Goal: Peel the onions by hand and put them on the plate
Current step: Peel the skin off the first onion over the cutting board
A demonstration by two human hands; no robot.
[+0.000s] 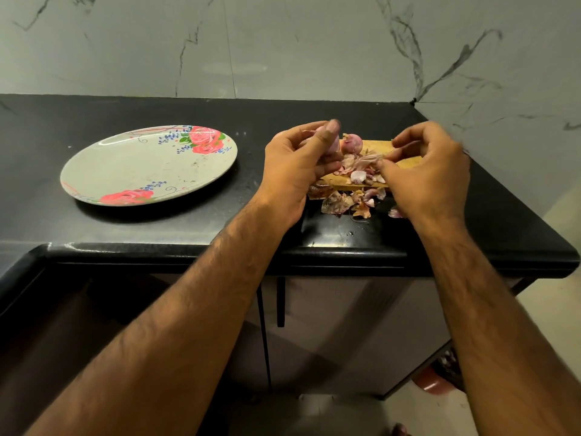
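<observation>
Gripped a pale pink onion [335,146] just right of frame centre in the curled fingers and thumb of the left hand [298,166], pinched a thin strip of skin [368,158] between the right hand [430,174] thumb and fingertips, above the peel-strewn wooden board [379,146], well apart from the flowered plate [135,165] at centre left on the black counter [94,229].

L hand [298,171]: onion [335,146]; R hand [430,174]: peel [369,158]
</observation>
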